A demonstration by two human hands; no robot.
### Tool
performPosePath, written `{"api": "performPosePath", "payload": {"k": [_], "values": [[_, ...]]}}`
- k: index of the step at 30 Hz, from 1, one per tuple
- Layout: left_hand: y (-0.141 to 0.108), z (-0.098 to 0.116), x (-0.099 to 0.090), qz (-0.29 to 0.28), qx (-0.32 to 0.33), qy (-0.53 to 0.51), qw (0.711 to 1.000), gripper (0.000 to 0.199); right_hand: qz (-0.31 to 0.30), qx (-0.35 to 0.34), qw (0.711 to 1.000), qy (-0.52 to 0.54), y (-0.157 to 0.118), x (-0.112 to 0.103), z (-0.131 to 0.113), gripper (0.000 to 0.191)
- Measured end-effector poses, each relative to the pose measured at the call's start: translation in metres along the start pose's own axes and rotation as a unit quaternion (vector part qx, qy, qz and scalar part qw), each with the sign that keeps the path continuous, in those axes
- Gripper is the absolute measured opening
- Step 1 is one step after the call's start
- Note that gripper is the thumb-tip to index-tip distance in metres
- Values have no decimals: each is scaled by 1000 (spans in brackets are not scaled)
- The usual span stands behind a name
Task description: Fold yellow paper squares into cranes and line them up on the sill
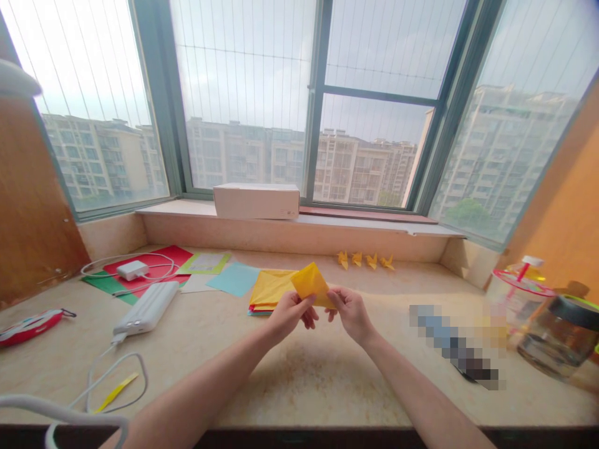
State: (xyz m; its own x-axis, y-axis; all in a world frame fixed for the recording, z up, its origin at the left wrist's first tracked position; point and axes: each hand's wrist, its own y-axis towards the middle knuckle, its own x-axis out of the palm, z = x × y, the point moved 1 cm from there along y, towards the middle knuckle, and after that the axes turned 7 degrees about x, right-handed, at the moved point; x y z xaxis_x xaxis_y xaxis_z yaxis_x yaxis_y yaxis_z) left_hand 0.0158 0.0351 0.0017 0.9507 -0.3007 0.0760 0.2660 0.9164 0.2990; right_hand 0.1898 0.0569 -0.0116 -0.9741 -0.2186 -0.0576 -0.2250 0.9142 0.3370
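Note:
A small folded yellow paper (309, 280) is held up above the counter, between both hands. My left hand (294, 310) pinches its lower left edge between thumb and fingers. On the right side, my right hand (349, 310) grips the paper's lower right corner with thumb and forefinger. Just behind my left hand lies a stack of yellow paper sheets (270, 288), with red and blue edges showing beneath. Several folded yellow paper cranes (357, 259) stand in a row near the back ledge, right of the hands.
On the counter (299, 386), a white power bank (146, 307), charger (132, 269), cables and coloured sheets lie left. A red case (32, 327) sits far left. Right are a pixelated object (453, 346), a jar (556, 337) and a cup. A white box (256, 202) rests on the sill.

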Motion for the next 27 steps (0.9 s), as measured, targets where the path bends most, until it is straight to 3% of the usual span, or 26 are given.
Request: {"api": "performPosePath", "payload": {"k": [3, 7, 9, 11, 15, 18, 22, 25, 27], "values": [[8, 18, -3, -24, -5, -10, 1000, 45, 8, -42, 999, -7, 4, -3, 4, 37], [10, 37, -7, -154, -28, -70, 985, 43, 66, -56, 994, -64, 5, -10, 6, 31], [8, 34, -6, -175, -36, -122, 976, 53, 61, -61, 992, -89, 4, -13, 5, 28], [5, 22, -4, -134, -37, -124, 982, 54, 37, -69, 988, -136, 1, -14, 3, 27], [5, -2, -2, 40, 14, -58, 997, 37, 28, -135, 960, -245, -4, -15, -1, 42], [3, -3, -4, 116, 45, -76, 989, 49, -28, -176, 939, -295, -9, -13, -1, 53], [-1, 6, -7, 133, 48, -113, 984, 71, -62, -188, 934, -299, -11, -9, -3, 31], [-4, 9, -4, 99, 44, -109, 988, 48, -43, -195, 945, -261, -11, -8, -9, 17], [-6, 8, -1, 78, 49, -101, 991, 35, -15, -180, 957, -227, -10, -9, -12, 18]]}}
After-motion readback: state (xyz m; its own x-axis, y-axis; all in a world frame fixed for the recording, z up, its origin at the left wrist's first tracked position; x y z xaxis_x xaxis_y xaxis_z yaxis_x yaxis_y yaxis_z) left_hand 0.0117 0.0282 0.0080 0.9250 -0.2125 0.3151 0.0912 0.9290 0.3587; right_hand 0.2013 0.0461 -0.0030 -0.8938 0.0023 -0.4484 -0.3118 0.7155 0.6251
